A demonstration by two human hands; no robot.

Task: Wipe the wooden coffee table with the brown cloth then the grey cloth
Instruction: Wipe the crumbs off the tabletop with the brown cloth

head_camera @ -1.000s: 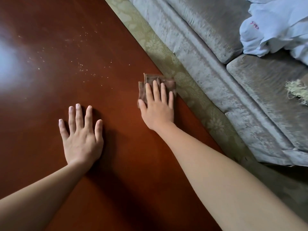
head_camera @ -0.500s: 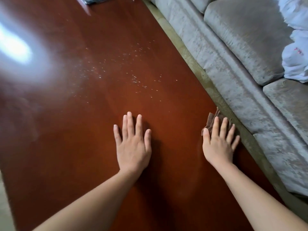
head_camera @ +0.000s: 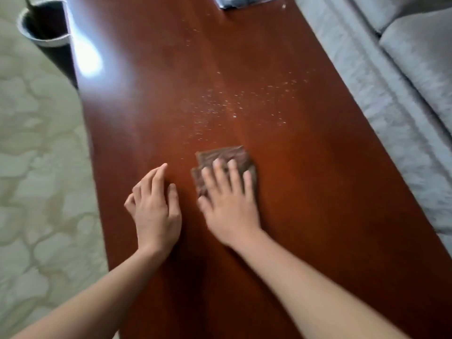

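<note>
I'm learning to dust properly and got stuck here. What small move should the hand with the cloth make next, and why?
Probably push the folded brown cloth forward, away from the body. The right hand presses it flat on the glossy reddish wooden coffee table, and the scattered pale crumbs lie just beyond its far edge, not yet wiped. The left hand rests beside it, holding nothing.

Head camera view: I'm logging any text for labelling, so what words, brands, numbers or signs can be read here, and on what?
None can be read.
Coffee table: bare wood with scattered crumbs, no lettering.
Brown cloth under the right hand: no label shows.
Grey item at the table's far edge: cut off, no text visible.
Sofa and bin: no markings seen.
</note>
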